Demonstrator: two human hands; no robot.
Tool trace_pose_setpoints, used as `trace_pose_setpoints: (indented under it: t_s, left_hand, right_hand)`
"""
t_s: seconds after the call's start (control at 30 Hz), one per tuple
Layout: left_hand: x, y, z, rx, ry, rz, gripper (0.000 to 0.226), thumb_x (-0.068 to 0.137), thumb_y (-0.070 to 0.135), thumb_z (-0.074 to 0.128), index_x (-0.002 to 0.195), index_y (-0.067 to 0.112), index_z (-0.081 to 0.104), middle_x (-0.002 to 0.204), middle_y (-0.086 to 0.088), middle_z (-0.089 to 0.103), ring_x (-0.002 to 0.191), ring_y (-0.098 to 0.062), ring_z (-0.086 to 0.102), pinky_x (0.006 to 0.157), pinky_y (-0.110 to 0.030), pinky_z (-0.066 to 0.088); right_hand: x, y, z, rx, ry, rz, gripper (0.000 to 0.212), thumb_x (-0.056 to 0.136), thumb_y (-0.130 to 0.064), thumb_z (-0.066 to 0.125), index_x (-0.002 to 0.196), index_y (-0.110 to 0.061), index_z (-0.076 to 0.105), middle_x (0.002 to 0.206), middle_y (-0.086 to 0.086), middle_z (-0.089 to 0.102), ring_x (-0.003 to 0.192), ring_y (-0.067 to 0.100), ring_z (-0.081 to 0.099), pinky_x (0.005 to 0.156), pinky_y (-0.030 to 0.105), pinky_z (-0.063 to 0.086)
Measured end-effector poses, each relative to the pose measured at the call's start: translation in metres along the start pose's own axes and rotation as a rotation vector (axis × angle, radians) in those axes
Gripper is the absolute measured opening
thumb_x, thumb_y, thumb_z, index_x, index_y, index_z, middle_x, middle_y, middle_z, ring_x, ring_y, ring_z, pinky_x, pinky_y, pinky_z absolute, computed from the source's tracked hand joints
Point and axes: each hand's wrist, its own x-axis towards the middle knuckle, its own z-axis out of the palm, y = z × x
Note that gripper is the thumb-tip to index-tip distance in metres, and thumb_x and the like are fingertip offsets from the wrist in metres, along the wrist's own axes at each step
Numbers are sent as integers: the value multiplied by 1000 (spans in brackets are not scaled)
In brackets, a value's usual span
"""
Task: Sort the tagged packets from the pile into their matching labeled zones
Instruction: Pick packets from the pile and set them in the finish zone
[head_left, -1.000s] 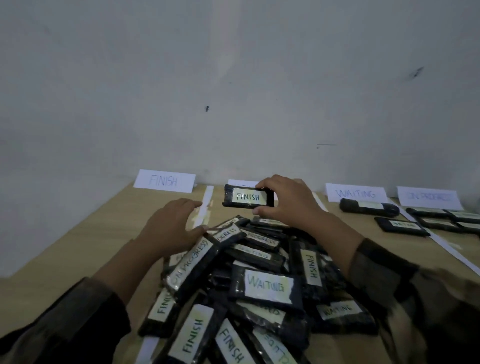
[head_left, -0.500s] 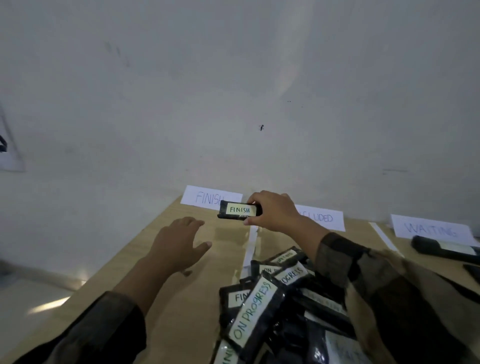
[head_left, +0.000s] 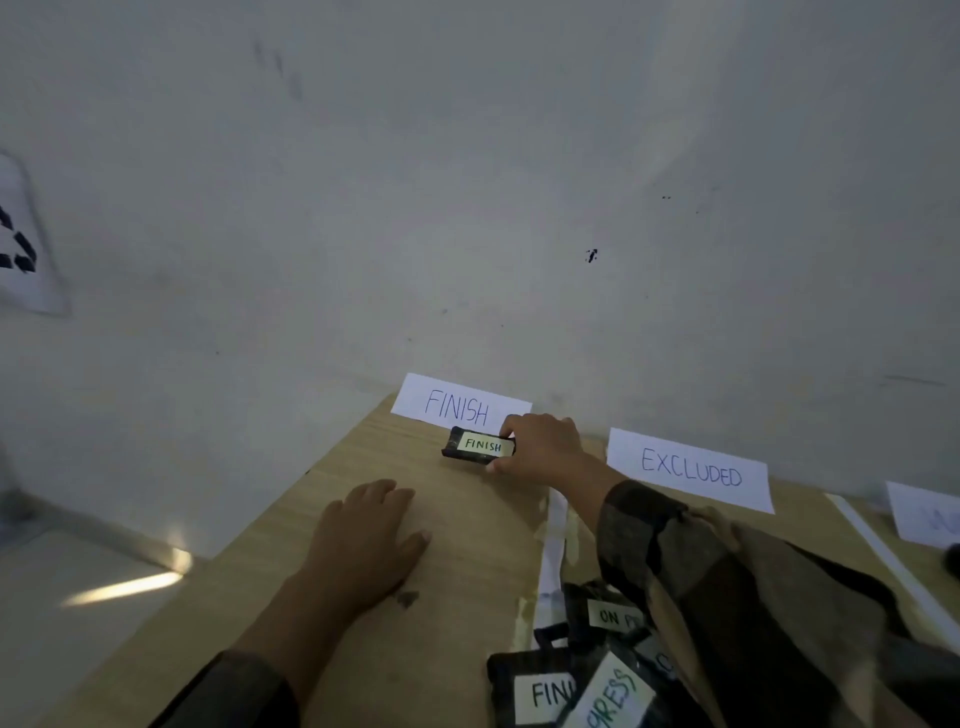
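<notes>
The left edge of the surface (head_left: 457, 525) runs on a slant from the lower left up to the far corner, with floor (head_left: 78, 623) beyond it. The back edge meets the wall (head_left: 467, 208). Between that left edge and a white strip (head_left: 554, 551) we see a stretch of bare wood. The left hand (head_left: 363, 540) lies flat on it, its fingers (head_left: 384, 493) straight and together.

At the far end of this stretch, just in front of the FINISH sheet (head_left: 460, 405), the right hand (head_left: 540, 452) holds the packet (head_left: 480, 446) tagged FINISH. Its fingers (head_left: 514, 423) and thumb pinch the packet's right end. We cannot tell whether the packet touches the wood.

We count two hands, one held packet and two white strips, the second strip (head_left: 883, 552) farther right. Three sheets stand along the back: FINISH, the EXCLUDED sheet (head_left: 688, 470), and a third sheet (head_left: 924, 514), cut off and unreadable. The pile (head_left: 582, 670) at the lower edge shows three readable tags, half hidden by the right sleeve (head_left: 727, 597).
</notes>
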Motion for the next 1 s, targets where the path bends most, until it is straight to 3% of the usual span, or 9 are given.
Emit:
trace_pose_setpoints:
  t_s: [0.37, 1.0]
  left_hand:
    - [17, 4, 5, 32, -8, 13, 55, 93, 54, 35, 141, 28, 35, 150, 2, 33, 136, -18, 32, 107, -38, 30]
    - [30, 28, -11, 25, -8, 7, 53, 92, 52, 39, 140, 29, 36, 149, 3, 34, 135, -20, 34, 108, -41, 30]
  right_hand:
    - [8, 17, 20, 56, -119, 75, 54, 79, -55, 66, 122, -25, 53, 123, 0, 58, 113, 20, 53, 93, 36, 40]
    - [-18, 30, -14, 71, -64, 6, 58, 82, -54, 63, 132, -27, 49, 131, -1, 52, 118, 22, 51, 92, 36, 42]
